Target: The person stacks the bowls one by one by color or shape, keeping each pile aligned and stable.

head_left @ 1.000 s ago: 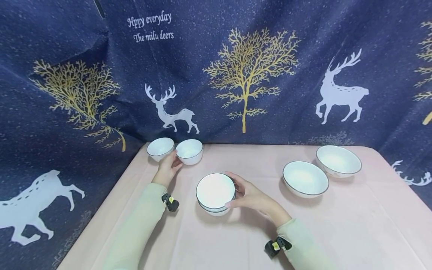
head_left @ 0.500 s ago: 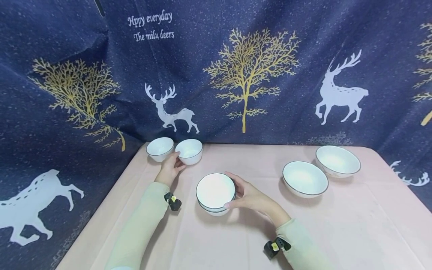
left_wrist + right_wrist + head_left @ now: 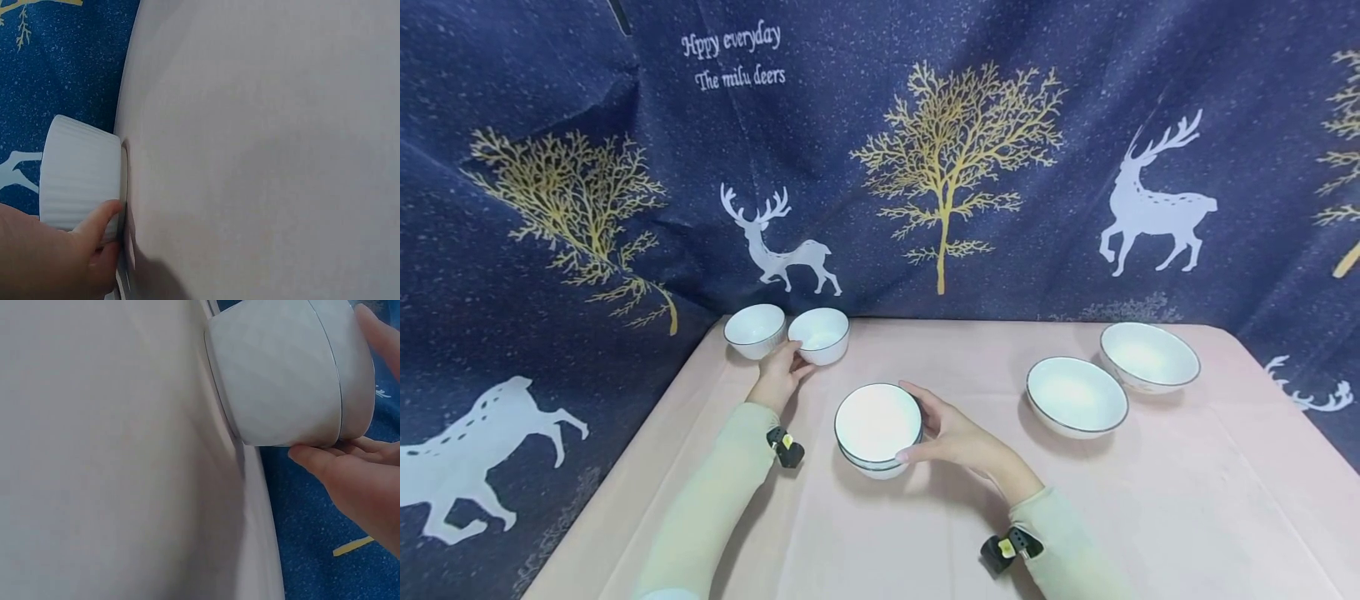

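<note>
Two nested white bowls with dark rims form a stack (image 3: pixel 878 423) in the middle of the table. My right hand (image 3: pixel 958 433) grips this stack from its right side; in the right wrist view the thumb and fingers (image 3: pixel 315 461) lie against the upper bowl. At the back left, my left hand (image 3: pixel 777 373) holds the left side of a small white bowl (image 3: pixel 826 343). Its thumb presses low on the bowl's ribbed wall (image 3: pixel 81 175) in the left wrist view. The other fingers are partly hidden. Another small white bowl (image 3: pixel 755 327) stands just left of that hand.
Two wider white bowls stand at the right, one nearer (image 3: pixel 1077 396) and one farther back (image 3: pixel 1150 357). A pink cloth (image 3: pixel 880 550) covers the table. Behind its back edge hangs a dark blue curtain (image 3: pixel 1000 283) printed with deer and trees.
My left hand has shifted slightly to the right, its fingers now closer round the small bowl. The right hand and the stack stay in place.
</note>
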Available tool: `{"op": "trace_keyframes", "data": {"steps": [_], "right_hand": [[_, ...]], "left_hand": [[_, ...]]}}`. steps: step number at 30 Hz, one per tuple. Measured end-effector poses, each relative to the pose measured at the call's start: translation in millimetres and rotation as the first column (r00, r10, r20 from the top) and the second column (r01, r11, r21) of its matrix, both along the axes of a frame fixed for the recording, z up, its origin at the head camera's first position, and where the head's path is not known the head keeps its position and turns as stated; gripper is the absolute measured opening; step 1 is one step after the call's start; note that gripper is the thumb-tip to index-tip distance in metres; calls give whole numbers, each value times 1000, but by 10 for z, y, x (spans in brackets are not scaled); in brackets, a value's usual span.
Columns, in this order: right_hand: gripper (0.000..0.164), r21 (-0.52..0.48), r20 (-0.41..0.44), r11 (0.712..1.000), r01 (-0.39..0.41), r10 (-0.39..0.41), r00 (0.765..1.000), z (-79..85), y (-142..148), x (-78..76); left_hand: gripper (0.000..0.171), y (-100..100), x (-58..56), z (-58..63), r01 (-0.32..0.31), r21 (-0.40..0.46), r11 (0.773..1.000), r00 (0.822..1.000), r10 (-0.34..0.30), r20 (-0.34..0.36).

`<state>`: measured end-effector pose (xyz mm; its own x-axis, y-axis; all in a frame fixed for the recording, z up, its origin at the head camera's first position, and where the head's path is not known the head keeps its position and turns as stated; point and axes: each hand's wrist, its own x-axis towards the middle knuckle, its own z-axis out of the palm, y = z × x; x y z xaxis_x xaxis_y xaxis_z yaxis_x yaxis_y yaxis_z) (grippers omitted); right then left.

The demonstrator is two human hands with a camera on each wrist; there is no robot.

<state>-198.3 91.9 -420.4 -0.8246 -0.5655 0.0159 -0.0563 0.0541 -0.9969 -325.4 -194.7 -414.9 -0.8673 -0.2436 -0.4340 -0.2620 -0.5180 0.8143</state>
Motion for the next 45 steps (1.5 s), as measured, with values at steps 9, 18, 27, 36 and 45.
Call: {"op": "trace_keyframes", "data": {"steps": [9, 18, 27, 36, 45], "right_hand": [[102, -13, -3, 1000, -11, 11, 1000, 11, -17, -17], [103, -1, -1, 1000, -16, 16, 1000, 21, -13, -29], [103, 25, 4, 1000, 2, -2, 1000, 25, 3, -19], [104, 20, 19, 1000, 4, -5, 1000, 41, 10, -1], [104, 18, 26, 1000, 9, -9, 1000, 29, 20, 1]], "left_hand": [[60, 4, 22, -17, -69, -44, 997, 998, 69, 2], [55, 13, 15, -16, -71, -45, 996, 997, 71, 6], [55, 81, 93, 79, -9, -64, 998, 1000, 9, 1], [54, 120, 222, 242, 27, -41, 999, 999, -29, -45], [42, 129, 465, 369, 110, -21, 994, 978, -112, -178]]}}
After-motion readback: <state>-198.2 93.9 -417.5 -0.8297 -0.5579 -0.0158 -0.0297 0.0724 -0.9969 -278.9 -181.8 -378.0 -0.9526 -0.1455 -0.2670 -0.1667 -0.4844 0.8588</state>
